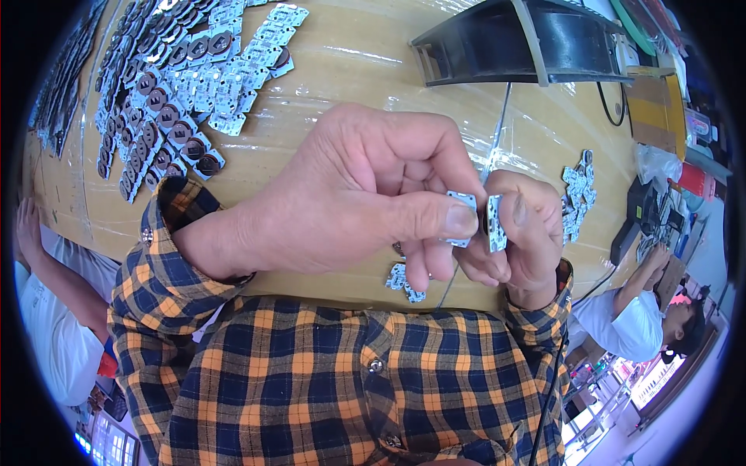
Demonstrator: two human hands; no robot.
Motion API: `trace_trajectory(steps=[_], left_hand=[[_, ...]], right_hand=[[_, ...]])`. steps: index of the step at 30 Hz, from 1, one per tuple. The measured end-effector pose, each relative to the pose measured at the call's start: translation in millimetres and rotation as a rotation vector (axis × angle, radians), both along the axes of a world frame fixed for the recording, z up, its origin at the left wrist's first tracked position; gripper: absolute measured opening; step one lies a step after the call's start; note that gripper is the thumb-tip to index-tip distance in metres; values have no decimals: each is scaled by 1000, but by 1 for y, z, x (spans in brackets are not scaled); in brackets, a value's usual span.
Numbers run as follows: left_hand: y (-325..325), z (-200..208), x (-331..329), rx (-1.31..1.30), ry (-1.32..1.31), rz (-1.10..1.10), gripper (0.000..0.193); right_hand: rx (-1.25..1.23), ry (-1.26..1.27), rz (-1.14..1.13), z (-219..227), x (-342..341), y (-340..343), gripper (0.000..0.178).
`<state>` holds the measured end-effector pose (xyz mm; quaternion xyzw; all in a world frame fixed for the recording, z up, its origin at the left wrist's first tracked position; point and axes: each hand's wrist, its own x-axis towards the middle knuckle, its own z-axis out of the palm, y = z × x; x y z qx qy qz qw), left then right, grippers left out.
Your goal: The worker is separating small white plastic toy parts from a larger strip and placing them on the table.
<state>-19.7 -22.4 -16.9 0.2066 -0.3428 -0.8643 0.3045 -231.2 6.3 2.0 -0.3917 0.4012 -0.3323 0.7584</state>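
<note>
My left hand pinches a small pale-blue circuit board between thumb and fingers, the thumb covering much of its face. Close beside it, my right hand grips a second small circuit board, turned nearly edge-on. A narrow gap shows between the two pieces. On the table under my hands lie a few loose small boards, partly hidden by my left fingers. Past my right hand is a small heap of similar boards.
Strips of joined circuit boards, many with dark round parts, are piled at the far left of the plastic-covered table. A curved black plastic holder stands at the far right. Another person is at the left, and one more at the right.
</note>
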Motion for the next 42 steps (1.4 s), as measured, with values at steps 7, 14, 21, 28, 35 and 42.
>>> trace_trajectory(steps=[7, 14, 21, 28, 35, 42], left_hand=[[6, -3, -5, -236, -148, 260, 18], [6, -4, -6, -944, -469, 417, 26], [9, -3, -6, -943, -513, 471, 23], [6, -5, -7, -802, -503, 509, 23], [2, -3, -2, -972, -489, 417, 16], [3, -2, 0, -628, -498, 298, 12]], right_hand=[[-206, 180, -124, -12, -2, -1, 29], [-331, 362, -133, -12, 4, 2, 35], [-306, 337, -82, -12, 2, 3, 34], [-318, 310, -65, -15, 0, 3, 32], [-270, 370, -107, -12, 3, 3, 31], [-752, 499, 23, -17, -1, -9, 31]])
